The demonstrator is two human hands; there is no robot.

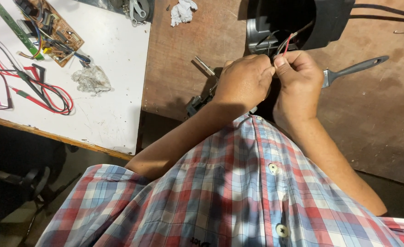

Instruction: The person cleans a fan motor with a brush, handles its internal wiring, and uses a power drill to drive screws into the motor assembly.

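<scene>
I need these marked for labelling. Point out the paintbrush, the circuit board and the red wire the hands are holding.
paintbrush (355,68): head view, on its grey handle.
circuit board (55,34): head view, on the brown board face.
red wire (288,47): head view, just above the fingertips.

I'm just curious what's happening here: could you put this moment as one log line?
left hand: pinching wires | right hand: pinching same wires | wires run into black housing | paintbrush: lying on brown bench

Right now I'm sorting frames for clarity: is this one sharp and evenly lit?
Head view: mostly sharp; the white board is bright but not blown out; the black housing interior is lost in shadow; hands cast a dark shadow beneath.
</scene>
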